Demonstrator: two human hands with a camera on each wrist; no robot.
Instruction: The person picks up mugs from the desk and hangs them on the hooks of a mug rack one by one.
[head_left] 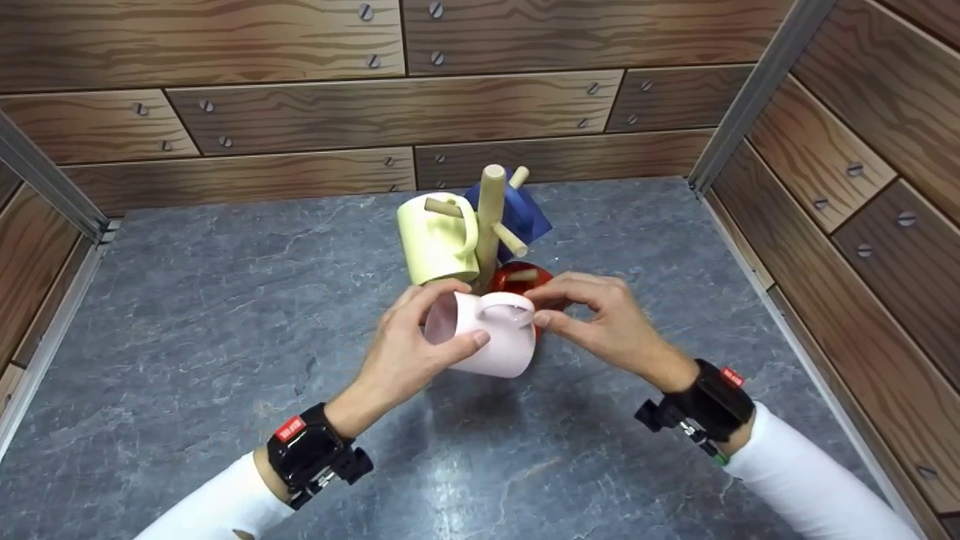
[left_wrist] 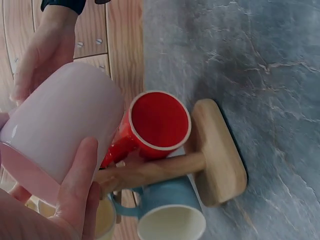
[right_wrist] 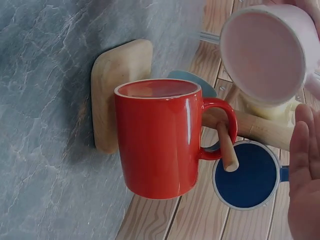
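A pale pink mug (head_left: 496, 352) is tipped on its side in my left hand (head_left: 409, 337), thumb on its near side and fingers over its rim. Its handle faces up. By the handle and the mug's base is my right hand (head_left: 611, 322), thumb and forefinger apart at the tips; whether they touch the mug is unclear. Just beyond stands a wooden mug tree (head_left: 491, 196). On its pegs hang a yellow mug (head_left: 436, 244), a dark blue mug (head_left: 531, 214) and a red mug (right_wrist: 157, 145). The left wrist view also shows a teal mug (left_wrist: 169, 196) beside the post.
The tree's wooden base (left_wrist: 220, 155) sits on a grey marbled tabletop (head_left: 225, 322). Bare peg ends stick out beside the hanging mugs. Wood-patterned panels (head_left: 300, 112) enclose the table at the back and both sides.
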